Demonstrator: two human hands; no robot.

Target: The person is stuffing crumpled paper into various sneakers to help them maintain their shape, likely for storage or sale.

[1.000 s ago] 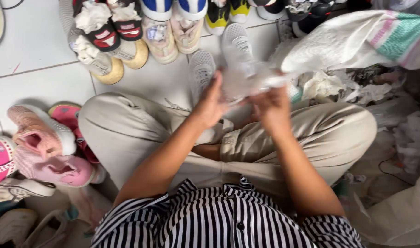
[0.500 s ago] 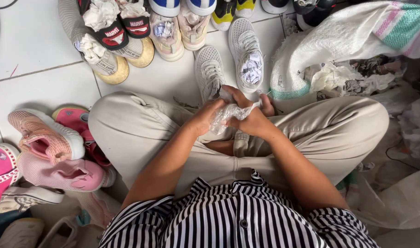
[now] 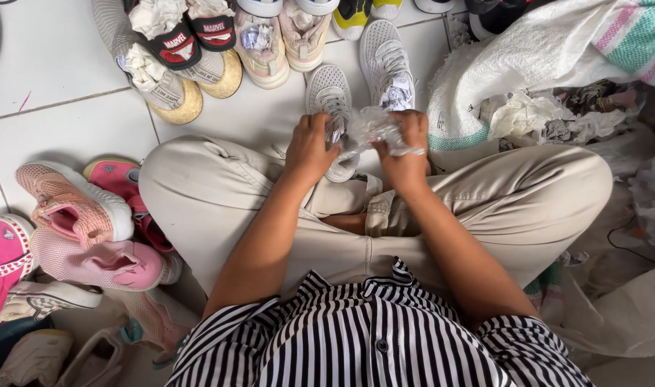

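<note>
The person sits cross-legged on the tiled floor (image 3: 55, 86), and both hands meet just beyond the knees, over the near end of a white mesh sneaker (image 3: 329, 97). Between them is a wad of crumpled clear plastic (image 3: 374, 127).

The left hand (image 3: 309, 149) has its fingers curled onto the left edge of the wad. The right hand (image 3: 406, 147) has its fingers clenched on the right part of it, with a loose tail of plastic trailing out to the right of the knuckles. So the wad lies directly between the two hands, its longer stretch running left to right, and neither hand is clearly nearer: both are touching it.

The white mesh sneaker lies straight under and just beyond the left hand, its long axis running near to far, toe pointing away. Its heel end is hidden by the fingers, so I cannot tell whether the hand also touches the shoe. Its twin (image 3: 387, 61) lies just to the right and a little farther off, with crumpled stuffing in its opening.

Farther off stands a row of other shoes. Pink sneakers (image 3: 76, 215) lie to the left, and a woven sack (image 3: 556, 50) to the right.
</note>
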